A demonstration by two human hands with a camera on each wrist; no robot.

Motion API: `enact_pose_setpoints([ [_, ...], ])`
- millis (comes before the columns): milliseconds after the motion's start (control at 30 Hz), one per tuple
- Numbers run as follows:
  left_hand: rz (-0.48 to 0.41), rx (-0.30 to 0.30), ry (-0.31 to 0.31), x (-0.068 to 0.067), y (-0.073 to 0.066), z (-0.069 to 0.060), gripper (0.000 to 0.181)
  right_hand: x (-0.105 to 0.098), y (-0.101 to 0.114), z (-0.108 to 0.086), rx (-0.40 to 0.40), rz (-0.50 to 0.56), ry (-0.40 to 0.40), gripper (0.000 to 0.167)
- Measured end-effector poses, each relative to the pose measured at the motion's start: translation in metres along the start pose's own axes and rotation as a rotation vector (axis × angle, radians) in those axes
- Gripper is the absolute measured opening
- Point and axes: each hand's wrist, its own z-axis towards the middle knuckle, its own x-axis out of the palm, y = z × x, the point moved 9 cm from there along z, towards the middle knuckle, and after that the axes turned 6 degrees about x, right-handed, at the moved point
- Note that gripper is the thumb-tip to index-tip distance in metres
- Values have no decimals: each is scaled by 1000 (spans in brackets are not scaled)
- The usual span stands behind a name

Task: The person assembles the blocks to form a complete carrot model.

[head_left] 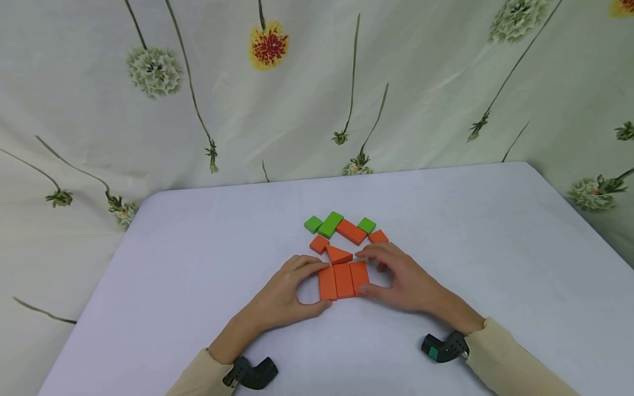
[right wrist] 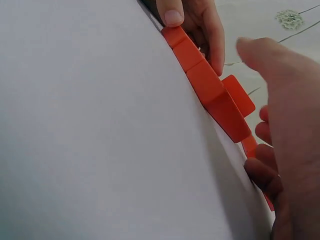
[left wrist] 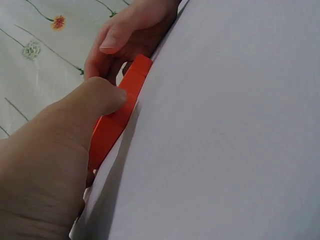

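Three orange rectangular blocks [head_left: 344, 280] lie side by side in a row on the white-covered table. My left hand [head_left: 284, 294] pinches the leftmost one lengthwise, thumb at its near end and index finger at its far end. In the left wrist view the left thumb [left wrist: 112, 97] presses against the orange side. My right hand [head_left: 403, 278] is at the row's right end, thumb and fingers spread apart. The right wrist view has the right thumb [right wrist: 255, 52] raised clear of the blocks. An orange triangular block [head_left: 339, 255] lies just beyond the row, close to the right fingertips.
Beyond the triangle are a small orange block [head_left: 319, 244], a long orange block [head_left: 351, 232] and another orange block [head_left: 378, 236]. Green blocks [head_left: 330, 225] adjoin them at the back. A flowered cloth [head_left: 297, 110] hangs behind the table [head_left: 208, 236].
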Motion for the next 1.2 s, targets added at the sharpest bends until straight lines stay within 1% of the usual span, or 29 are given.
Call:
enact_pose_setpoints([
  [100,-2,-4,1,1,0,0,61,-10,-3,0,13,2,-111,48],
  [200,-4,-5,1,0,0,-1,60,-19,-9,1,70,-41,-224,44],
  [233,-4,-4,-1,0,0,-1,60,-22,-12,1,93,-55,-249,44],
  [300,-3,3,-6,-1,-1,-2,59,-24,-17,2,130,-82,-276,41],
  [367,-2,12,-14,-2,-2,-2,59,-24,-21,2,151,-99,-280,39],
  [467,6,26,-27,-3,-3,-2,58,-24,-22,3,150,-105,-286,34],
  [600,10,27,-30,-3,-3,-3,58,-26,-20,2,150,-102,-320,25],
  [733,9,19,-27,-3,-3,-4,58,-27,-21,2,170,-102,-341,18],
  [800,9,17,-28,-3,-2,-5,58,-27,-22,1,189,-105,-342,20],
  [967,-2,30,-26,-1,-3,-4,60,-32,-32,-1,283,-132,-354,35],
  [1067,-7,33,-25,0,-3,-2,59,-34,-38,-2,328,-136,-348,34],
  [1200,-8,21,-17,0,-1,-2,57,-33,-39,-1,316,-124,-336,29],
])
